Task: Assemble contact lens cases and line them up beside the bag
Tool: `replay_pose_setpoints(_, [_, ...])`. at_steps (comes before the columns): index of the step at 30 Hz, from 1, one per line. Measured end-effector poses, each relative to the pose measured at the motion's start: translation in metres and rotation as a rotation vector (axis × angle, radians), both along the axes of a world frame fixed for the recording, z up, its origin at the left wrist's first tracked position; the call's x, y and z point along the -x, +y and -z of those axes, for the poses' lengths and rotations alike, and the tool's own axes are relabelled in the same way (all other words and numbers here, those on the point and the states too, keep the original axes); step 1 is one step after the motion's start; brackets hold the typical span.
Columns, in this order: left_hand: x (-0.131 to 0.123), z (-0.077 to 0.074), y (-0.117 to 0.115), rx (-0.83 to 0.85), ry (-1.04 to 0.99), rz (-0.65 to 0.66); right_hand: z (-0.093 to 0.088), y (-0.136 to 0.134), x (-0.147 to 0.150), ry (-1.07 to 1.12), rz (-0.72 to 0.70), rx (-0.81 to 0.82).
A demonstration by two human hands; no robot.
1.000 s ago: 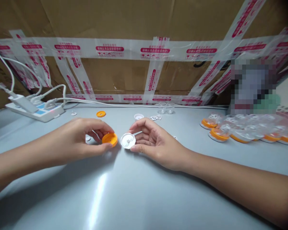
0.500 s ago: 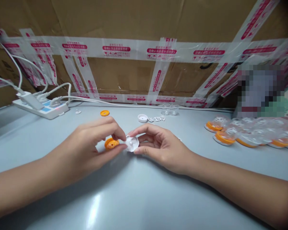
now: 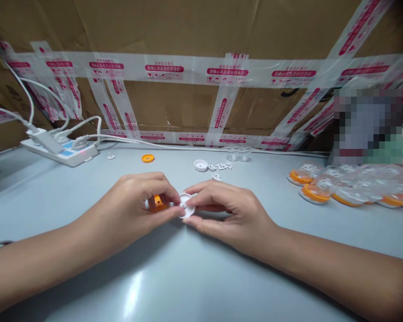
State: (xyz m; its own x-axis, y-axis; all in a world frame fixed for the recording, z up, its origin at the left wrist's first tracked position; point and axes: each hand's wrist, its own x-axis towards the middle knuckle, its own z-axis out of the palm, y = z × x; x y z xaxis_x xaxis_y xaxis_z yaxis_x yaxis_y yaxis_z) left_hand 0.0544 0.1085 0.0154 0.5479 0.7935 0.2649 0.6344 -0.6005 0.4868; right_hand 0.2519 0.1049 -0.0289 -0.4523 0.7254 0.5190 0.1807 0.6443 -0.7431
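My right hand [image 3: 237, 208] grips a small round white plastic part [image 3: 188, 211] by its edge, between thumb and fingers. Its hollow side, with a raised rim and a small central peg, is turned partly toward me. The thumb and fingertips of my left hand [image 3: 146, 201] meet at the middle of this part. Within the curl of the left fingers sits a round orange plastic piece [image 3: 159, 203] with a small hole, partly hidden by them. Both hands are close together, just above the table.
Behind my hands lie an orange ring [image 3: 148, 158], a white round cap [image 3: 200, 165], small white openwork pieces [image 3: 223, 166] and clear domes [image 3: 243, 154]. Several orange-and-white assemblies with clear domes [image 3: 314, 193] stand right. A power strip [image 3: 58, 152] sits left; taped cardboard [image 3: 188, 107] rises behind.
Both hands have shifted slightly down. The white part has turned, showing its rim and peg more clearly. A small white openwork piece behind my right hand is now uncovered.
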Motion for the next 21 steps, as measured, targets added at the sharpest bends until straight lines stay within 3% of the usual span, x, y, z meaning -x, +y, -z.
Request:
replay_pose_setpoints(5, [0.000, 0.007, -0.004, -0.123, 0.014, 0.005, -0.001, -0.002, 0.000, -0.096, 0.002, -0.142])
replay_pose_setpoints(15, [0.002, 0.011, -0.006, -0.236, 0.021, -0.005, -0.001, -0.001, 0.001, -0.087, -0.003, -0.132])
replay_pose_setpoints(21, [0.001, 0.013, -0.009, -0.342, 0.046, -0.015, 0.002, 0.000, -0.001, -0.046, 0.010, -0.255])
